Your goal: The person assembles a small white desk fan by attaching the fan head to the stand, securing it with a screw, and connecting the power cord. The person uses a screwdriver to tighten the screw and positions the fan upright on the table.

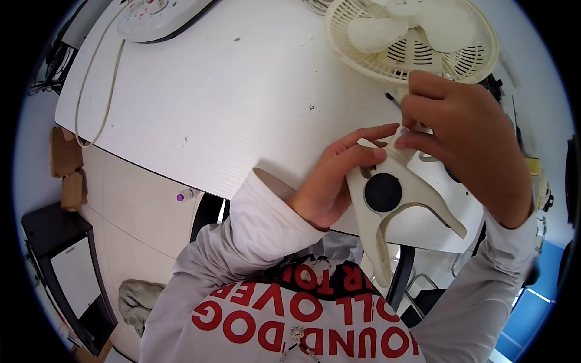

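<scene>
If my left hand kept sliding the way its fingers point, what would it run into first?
Probably the right hand: the left hand points right along the cream plastic bracket toward its pinching fingertips; depth is unclear.

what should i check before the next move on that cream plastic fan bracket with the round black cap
1. Left hand steadying the cream plastic fan bracket: ok, fingers lie along its upper edge.
2. Right hand pinching the bracket's top end: ok, though what the fingertips hold is hidden.
3. Round black cap seated in the bracket: ok.
4. Cream fan grille with blades out of the way: ok, lying behind the hands.
5. White table supporting the bracket: cannot tell.
</scene>
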Motion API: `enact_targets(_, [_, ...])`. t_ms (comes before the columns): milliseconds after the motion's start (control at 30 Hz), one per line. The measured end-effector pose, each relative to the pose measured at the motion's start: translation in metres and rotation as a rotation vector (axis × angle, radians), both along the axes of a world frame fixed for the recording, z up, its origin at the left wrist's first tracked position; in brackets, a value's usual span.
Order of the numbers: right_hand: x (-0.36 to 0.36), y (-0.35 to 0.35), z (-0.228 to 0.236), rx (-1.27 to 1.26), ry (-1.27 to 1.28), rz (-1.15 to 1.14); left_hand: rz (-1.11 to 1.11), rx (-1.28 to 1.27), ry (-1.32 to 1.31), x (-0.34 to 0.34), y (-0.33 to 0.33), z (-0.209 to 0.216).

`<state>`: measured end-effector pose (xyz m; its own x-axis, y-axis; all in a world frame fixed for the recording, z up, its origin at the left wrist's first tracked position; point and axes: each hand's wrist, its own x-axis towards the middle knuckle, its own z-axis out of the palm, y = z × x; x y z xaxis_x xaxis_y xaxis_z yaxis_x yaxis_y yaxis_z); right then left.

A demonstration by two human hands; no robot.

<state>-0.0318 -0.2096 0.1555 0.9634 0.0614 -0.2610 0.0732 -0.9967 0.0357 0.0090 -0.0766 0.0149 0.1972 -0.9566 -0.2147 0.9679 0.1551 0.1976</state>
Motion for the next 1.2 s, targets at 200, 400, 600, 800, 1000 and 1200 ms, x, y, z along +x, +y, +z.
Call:
enact_targets(200, [-0.015, -0.002, -0.008, 0.051, -0.15, 0.008, 0.005, -0.001, -0.037, -0.001, 0.0, 0.0])
enact_targets(400, [-0.02, -0.001, -0.013, 0.118, -0.22, -0.084, -0.001, 0.005, -0.169, -0.002, -0.003, 0.0])
enact_targets(600, [-0.067, 0.005, 0.022, 0.566, -0.259, 0.129, 0.083, 0.042, -0.327, -0.004, -0.003, 0.003])
enact_targets(800, [-0.11, 0.001, 0.037, 1.42, -0.152, 0.405, 0.314, 0.166, -0.721, -0.013, -0.006, -0.005])
enact_targets(1000, [-0.131, 0.006, 0.039, 1.608, -0.278, 0.434, 0.282, 0.158, -0.702, -0.002, -0.01, 0.002])
enact_targets(1200, [-0.141, 0.005, 0.036, 1.661, -0.343, 0.435, 0.311, 0.207, -0.937, 0.003, -0.01, 0.004])
